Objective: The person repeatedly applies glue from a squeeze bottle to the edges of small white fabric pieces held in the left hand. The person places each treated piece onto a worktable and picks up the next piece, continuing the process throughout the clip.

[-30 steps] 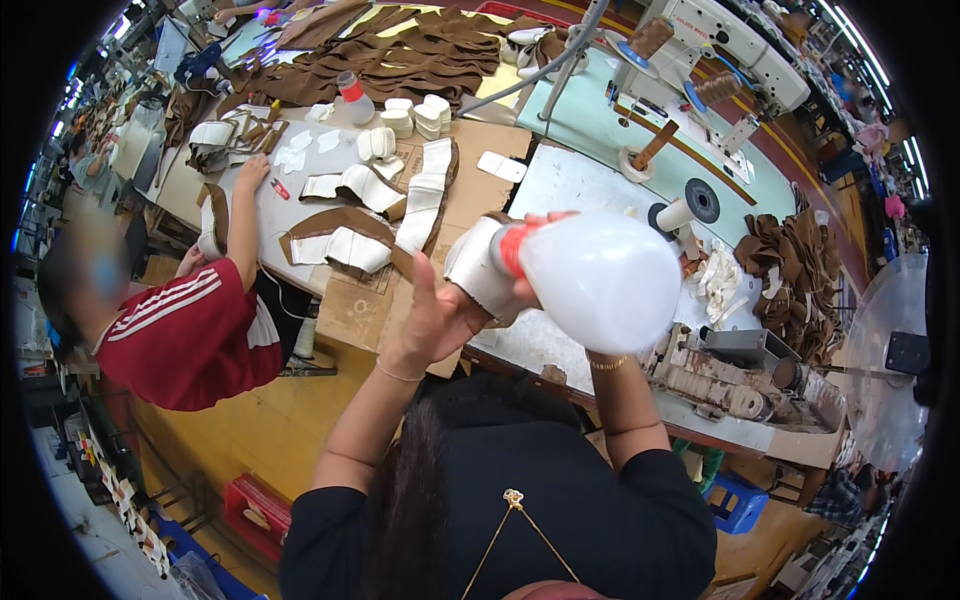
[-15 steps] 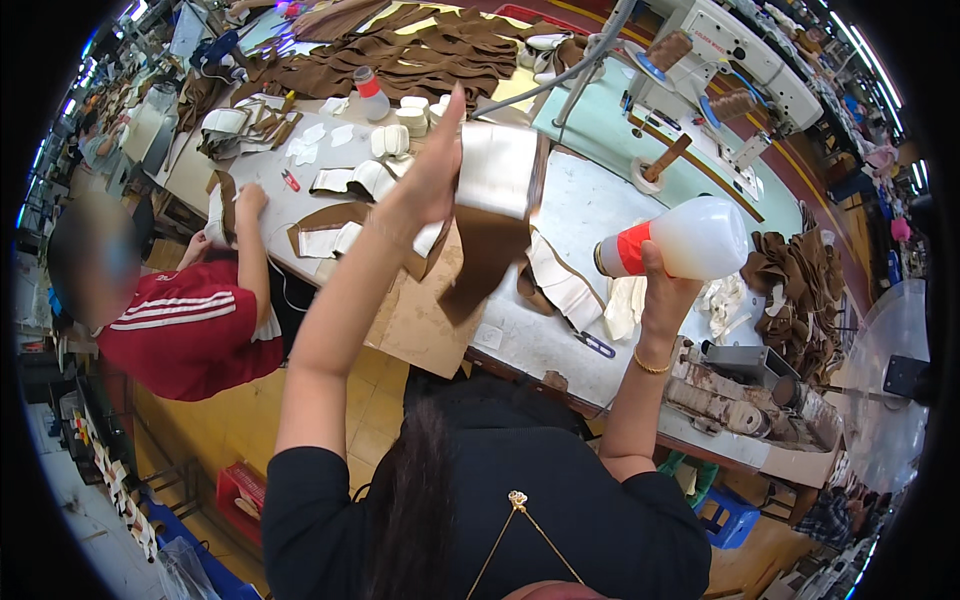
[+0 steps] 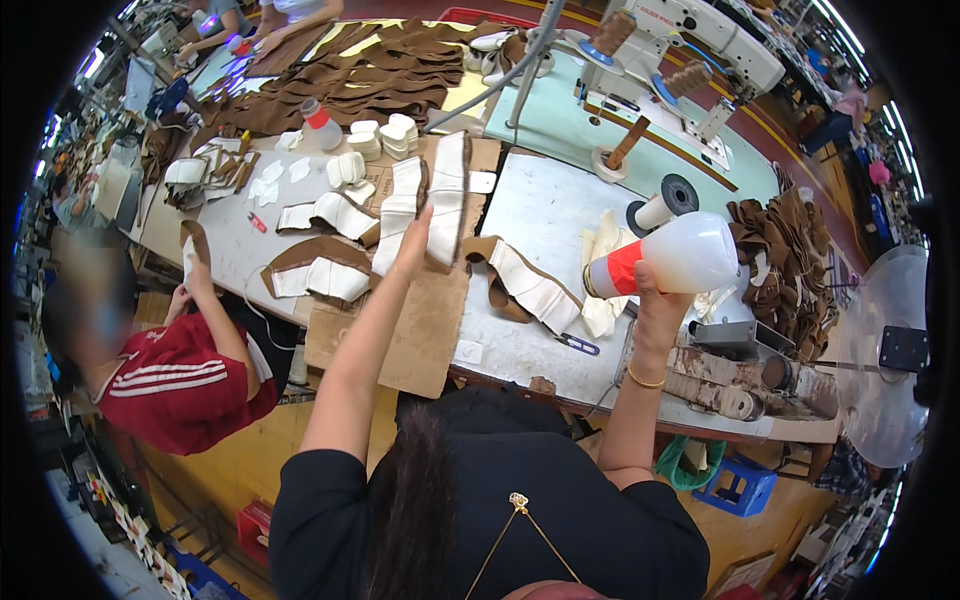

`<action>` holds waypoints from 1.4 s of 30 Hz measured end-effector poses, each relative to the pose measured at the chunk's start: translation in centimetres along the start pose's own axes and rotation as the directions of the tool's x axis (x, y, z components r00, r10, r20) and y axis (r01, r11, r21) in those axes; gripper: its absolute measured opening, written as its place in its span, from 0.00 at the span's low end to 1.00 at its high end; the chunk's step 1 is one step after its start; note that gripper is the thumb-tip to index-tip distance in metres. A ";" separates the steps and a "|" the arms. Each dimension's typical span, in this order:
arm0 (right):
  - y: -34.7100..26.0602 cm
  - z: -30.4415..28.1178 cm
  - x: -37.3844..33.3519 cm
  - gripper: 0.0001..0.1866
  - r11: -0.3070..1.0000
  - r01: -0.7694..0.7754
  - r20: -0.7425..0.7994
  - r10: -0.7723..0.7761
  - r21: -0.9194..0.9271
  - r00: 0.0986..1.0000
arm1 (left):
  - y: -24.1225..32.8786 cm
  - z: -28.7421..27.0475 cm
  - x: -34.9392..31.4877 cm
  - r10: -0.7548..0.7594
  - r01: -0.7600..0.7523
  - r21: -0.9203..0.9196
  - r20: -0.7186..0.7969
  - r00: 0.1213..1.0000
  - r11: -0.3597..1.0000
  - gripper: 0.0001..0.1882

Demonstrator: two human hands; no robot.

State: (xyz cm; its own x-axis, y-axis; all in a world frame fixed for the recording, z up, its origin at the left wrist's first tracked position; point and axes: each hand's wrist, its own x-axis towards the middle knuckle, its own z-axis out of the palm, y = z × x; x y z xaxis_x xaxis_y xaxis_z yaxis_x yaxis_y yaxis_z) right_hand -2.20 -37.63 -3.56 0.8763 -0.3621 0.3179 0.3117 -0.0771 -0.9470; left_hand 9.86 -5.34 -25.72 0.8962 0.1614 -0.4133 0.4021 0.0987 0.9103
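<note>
My left hand (image 3: pixel 417 238) reaches forward over the worktable (image 3: pixel 545 205) and grips the lower edge of a long brown-and-white padded piece (image 3: pixel 447 195). That piece stands beside a similar strip (image 3: pixel 400 212) on a cardboard sheet (image 3: pixel 425 325). My right hand (image 3: pixel 655 295) is raised to the right and holds a white squeeze bottle (image 3: pixel 680 258) with a red neck, lying sideways with its nozzle pointing left. Another brown-and-white strip (image 3: pixel 525 285) lies on the table between my hands.
A co-worker in a red shirt (image 3: pixel 185 385) sits at the left with a hand (image 3: pixel 190 272) on the table. Brown cut pieces (image 3: pixel 350 80) are piled at the back and at the right (image 3: pixel 790 245). A sewing machine (image 3: pixel 700 40), a thread spool (image 3: pixel 660 207) and a blue stool (image 3: pixel 740 485) are nearby.
My left hand has carried the padded piece from in front of me forward and down onto the cardboard. My right hand has swung the bottle out to the right.
</note>
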 end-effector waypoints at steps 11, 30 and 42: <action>12.1 -0.9 0.6 0.28 0.623 -0.680 0.240 0.780 -0.387 0.578 | -1.2 3.5 -10.0 -0.119 0.142 -0.075 0.249 0.961 0.987 0.15; 15.4 0.1 -2.3 0.25 0.432 -0.774 0.355 0.890 -0.463 0.285 | -3.3 8.2 -9.8 -0.146 0.152 -0.003 0.257 0.955 0.988 0.08; 11.6 1.8 -4.7 0.32 0.293 -0.948 0.810 0.521 0.127 0.270 | -1.2 4.7 -13.3 -0.365 0.502 -0.660 0.348 0.864 0.559 0.31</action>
State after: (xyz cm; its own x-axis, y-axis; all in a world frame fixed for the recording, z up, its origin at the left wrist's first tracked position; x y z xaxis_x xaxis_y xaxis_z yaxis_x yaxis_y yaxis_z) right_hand -2.04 -35.15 -15.98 0.6961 0.6148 -0.3707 -0.6923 0.4383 -0.5733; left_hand -1.68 -12.24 -21.19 0.6925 -0.2379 -0.6811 0.5509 0.7839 0.2863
